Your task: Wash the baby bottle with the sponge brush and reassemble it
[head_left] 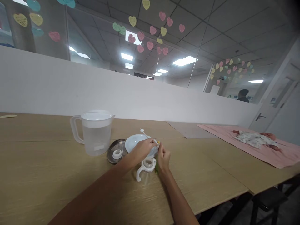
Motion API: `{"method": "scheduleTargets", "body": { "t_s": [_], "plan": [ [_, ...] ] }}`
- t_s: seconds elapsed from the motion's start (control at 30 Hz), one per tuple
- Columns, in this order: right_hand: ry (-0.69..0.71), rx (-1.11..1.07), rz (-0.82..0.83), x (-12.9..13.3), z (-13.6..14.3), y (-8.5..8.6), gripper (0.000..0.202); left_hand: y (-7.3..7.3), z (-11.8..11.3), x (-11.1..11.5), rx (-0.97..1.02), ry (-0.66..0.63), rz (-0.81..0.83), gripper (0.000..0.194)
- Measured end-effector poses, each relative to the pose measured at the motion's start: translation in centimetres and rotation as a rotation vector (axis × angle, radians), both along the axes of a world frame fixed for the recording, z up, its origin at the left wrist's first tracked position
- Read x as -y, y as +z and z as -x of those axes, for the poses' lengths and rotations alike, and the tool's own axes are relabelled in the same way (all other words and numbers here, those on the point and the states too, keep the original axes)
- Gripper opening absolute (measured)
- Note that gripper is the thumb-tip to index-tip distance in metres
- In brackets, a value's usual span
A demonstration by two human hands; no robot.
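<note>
The bowl [131,142] and bottle handle [140,171] are white, the tool [157,168] green, the tabletop [201,175] wood-grained tan.

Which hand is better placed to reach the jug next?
Left hand, I think: it's nearer the jug, though its grip seems busy with a thin white piece; the right hand would likely cross the left arm.

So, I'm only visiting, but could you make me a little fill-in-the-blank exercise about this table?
1. From the wearer's view, the lidded plastic pitcher stands to the ____ of the white bowl.
2. The white ring lies in a round dish made of ____.
3. Below the right hand shows a slim handle coloured ____.
4. The baby doll lies on a cloth coloured ____.

Missing words: left; metal; green; pink.
</note>
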State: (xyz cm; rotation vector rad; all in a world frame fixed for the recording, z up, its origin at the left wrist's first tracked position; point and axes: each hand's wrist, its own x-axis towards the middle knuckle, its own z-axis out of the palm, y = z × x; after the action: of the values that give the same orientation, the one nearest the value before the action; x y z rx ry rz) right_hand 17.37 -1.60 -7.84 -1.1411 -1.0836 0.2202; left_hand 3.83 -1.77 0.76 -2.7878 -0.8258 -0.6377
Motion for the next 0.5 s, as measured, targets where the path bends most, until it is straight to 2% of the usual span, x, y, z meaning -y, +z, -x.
{"method": "scheduleTargets", "body": {
  "t_s": [0.17, 0.27, 0.5],
  "plan": [
    [-0.063, 0.003, 0.006, 0.0, -0.9, 0.5, 0.048, 1.0, 0.9, -0.8, 0.025, 0.072, -0.017, 0.033],
    [-0.052, -0.065, 0.001, -0.1, -1.0, 0.6, 0.047, 1.7, 1.4, -0.6, 0.020, 0.112, -0.023, 0.032],
    [-0.006, -0.191, 0.020, 0.3, -0.7, 1.9, 0.047, 2.1, 1.9, -0.9, 0.081, 0.085, 0.046, 0.031]
  ]
}}
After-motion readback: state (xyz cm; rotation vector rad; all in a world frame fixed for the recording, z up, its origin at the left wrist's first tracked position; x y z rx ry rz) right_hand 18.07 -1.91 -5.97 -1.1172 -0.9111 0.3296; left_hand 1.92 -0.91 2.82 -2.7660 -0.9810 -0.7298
